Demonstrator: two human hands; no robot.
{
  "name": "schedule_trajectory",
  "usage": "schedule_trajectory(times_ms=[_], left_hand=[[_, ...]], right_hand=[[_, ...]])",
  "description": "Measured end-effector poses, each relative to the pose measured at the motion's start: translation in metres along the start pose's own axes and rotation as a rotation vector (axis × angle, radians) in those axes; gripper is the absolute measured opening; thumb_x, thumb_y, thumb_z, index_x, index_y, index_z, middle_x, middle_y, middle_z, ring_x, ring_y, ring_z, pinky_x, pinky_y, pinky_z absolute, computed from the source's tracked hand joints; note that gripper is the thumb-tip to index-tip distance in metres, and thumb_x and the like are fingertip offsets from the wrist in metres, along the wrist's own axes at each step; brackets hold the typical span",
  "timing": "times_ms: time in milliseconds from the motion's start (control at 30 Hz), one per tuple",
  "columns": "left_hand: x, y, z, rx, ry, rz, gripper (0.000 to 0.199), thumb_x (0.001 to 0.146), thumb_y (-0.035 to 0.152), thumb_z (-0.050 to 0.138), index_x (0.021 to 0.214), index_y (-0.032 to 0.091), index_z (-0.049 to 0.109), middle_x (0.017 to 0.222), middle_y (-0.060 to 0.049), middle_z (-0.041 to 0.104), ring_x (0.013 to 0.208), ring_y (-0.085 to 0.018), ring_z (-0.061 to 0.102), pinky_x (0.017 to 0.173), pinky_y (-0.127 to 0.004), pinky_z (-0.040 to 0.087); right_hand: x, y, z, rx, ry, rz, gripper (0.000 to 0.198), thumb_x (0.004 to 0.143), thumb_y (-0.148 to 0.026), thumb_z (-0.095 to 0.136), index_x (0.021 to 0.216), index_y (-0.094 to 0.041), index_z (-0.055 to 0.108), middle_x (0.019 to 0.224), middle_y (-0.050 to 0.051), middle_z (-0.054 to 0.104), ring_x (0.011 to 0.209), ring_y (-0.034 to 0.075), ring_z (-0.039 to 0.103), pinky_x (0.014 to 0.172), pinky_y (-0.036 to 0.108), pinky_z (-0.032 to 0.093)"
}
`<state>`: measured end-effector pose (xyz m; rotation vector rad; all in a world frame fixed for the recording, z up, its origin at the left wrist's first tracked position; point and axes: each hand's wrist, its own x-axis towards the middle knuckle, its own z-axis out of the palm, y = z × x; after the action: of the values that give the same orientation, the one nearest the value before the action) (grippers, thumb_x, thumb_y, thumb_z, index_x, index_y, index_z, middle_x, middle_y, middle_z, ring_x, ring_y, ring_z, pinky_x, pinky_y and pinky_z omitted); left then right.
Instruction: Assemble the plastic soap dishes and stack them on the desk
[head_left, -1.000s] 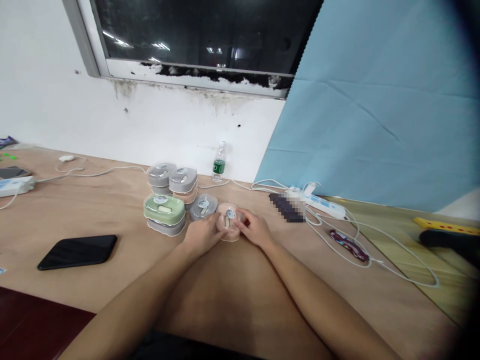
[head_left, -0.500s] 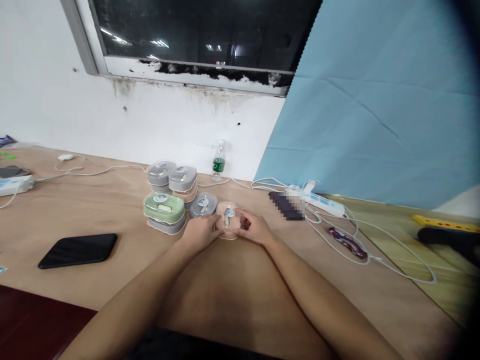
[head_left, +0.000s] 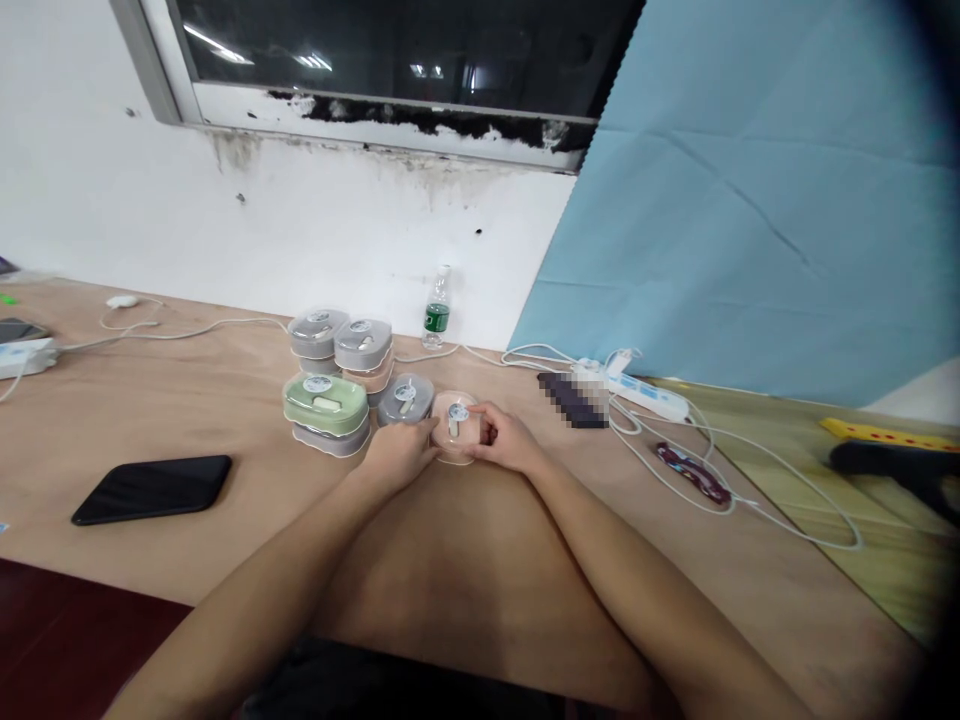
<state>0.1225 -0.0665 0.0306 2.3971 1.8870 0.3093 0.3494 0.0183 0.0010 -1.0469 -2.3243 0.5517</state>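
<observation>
A pink box with a clear lid and a round sticker [head_left: 454,440] lies on the table between my two hands. My left hand [head_left: 397,455] grips its left side with thumb and fingers, close to a grey lidded box [head_left: 406,398]. On the right side, my right hand [head_left: 508,438] has its fingers curled against the pink box. Left of these stand stacked boxes: a green one [head_left: 325,405] on a grey one [head_left: 330,440], and behind them a grey-lidded stack [head_left: 318,335] beside another grey box [head_left: 364,345] on a pink one.
A black phone [head_left: 154,490] lies at the left. Behind the boxes a water bottle [head_left: 436,310] stands by the wall. To the right are a pixelated dark object [head_left: 574,400], a power strip [head_left: 649,397], loose white cables and a maroon wrapped item [head_left: 691,473].
The whole view has shifted slightly, so things appear a little higher. Both hands stay at the sides of the pink box, with hardly any movement against it.
</observation>
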Motion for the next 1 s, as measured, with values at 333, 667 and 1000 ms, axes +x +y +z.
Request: schedule_trajectory(times_ms=[333,667,1000], left_hand=[[-0.001,0.000,0.008,-0.025,-0.073,0.034,0.074,0.083,0.050,0.052,0.144,0.022,0.022,0.119,-0.011,0.063,0.103,-0.028,0.062,0.079,-0.035,0.049],[-0.001,-0.002,0.012,-0.048,-0.040,0.112,0.048,0.083,0.053,0.051,0.118,0.022,0.052,0.119,-0.009,0.062,0.103,-0.027,0.062,0.082,-0.035,0.049],[0.000,-0.003,0.017,-0.055,-0.041,0.126,0.046,0.083,0.055,0.049,0.115,0.022,0.057,0.118,-0.009,0.061,0.104,-0.026,0.061,0.086,-0.035,0.048]], right_hand=[[0.004,0.005,0.003,-0.039,0.042,0.072,0.066,0.077,-0.046,0.065,0.134,-0.021,0.045,0.067,-0.003,0.056,0.060,0.014,0.052,0.059,0.025,0.038],[0.006,0.006,0.003,-0.031,0.026,0.134,0.077,0.077,-0.047,0.065,0.143,-0.021,0.035,0.068,-0.002,0.056,0.061,0.014,0.052,0.058,0.025,0.036],[0.009,0.005,0.008,-0.019,0.069,0.151,0.075,0.072,-0.050,0.069,0.136,-0.022,0.043,0.061,-0.006,0.051,0.055,0.013,0.049,0.054,0.023,0.032]])
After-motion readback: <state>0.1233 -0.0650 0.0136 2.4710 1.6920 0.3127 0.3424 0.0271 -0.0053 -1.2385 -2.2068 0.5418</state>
